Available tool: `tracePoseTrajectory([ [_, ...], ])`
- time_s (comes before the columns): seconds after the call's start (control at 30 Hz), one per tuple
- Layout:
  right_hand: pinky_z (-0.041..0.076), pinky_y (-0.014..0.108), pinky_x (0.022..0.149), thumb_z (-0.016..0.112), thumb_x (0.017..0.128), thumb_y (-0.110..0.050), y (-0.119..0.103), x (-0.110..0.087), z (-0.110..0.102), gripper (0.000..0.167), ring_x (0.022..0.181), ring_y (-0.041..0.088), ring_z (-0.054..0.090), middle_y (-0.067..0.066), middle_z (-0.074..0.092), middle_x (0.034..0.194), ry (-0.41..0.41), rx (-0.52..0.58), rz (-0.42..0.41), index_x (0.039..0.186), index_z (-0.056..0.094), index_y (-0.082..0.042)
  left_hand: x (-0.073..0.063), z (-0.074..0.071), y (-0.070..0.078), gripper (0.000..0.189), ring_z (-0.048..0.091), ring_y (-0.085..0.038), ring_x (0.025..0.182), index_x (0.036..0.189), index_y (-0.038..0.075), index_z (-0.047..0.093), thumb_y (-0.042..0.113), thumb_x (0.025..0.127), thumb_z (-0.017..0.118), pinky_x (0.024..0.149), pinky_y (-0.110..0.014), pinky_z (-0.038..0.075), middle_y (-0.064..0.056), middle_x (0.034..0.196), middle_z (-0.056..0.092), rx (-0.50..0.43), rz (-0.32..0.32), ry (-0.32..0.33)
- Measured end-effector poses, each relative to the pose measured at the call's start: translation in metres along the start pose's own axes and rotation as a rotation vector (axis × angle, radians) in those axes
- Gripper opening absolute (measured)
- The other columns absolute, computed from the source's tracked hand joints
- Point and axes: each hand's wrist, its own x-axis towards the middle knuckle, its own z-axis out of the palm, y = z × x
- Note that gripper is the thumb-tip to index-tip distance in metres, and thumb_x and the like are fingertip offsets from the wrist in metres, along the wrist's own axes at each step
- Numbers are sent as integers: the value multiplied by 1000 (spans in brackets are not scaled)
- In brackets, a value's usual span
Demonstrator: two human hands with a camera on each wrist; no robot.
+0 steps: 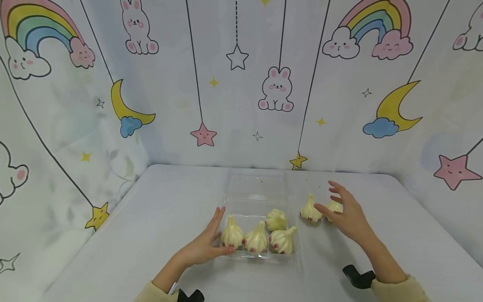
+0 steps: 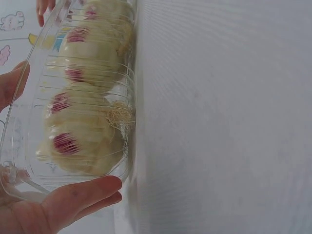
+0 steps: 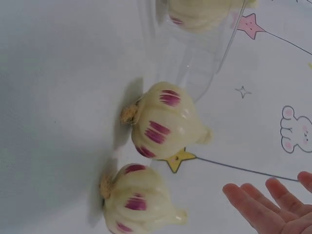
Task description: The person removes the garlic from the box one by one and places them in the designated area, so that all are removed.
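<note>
A clear plastic clamshell box (image 1: pixel 241 256) stands on the table with its lid folded back. Several garlic bulbs (image 1: pixel 256 238), pale with purple marks, sit in it. My left hand (image 1: pixel 205 243) rests at the box's left side, thumb along the near edge and fingers extended along the side wall; the left wrist view shows the fingers (image 2: pixel 85 197) against the plastic. Two more garlic bulbs lie on the table right of the box: one garlic bulb (image 3: pixel 165 119) nearer it, another garlic bulb (image 3: pixel 141 200) beside. Over these hovers my right hand (image 1: pixel 347 214), fingers spread, holding nothing.
The transparent lid (image 1: pixel 256 184) lies back on the white table (image 1: pixel 170 197) behind the box. A printed curtain (image 1: pixel 241 105) with rainbows, rabbits and stars hangs behind the table and along its sides. Small dark specks lie near the lid.
</note>
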Motion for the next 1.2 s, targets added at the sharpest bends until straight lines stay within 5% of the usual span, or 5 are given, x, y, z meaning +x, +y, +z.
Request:
tracePoseTrajectory([
  [1.2,48,49,82,73,78,-33,-40,8,48,77,118,39,45,17,36,138,-93,227,-73,140,32,-13,0,-1,0,101,22,-57,123,147,22,-9,24,83,69,92,-59,35,-19,147,-23,7,-6,-1],
])
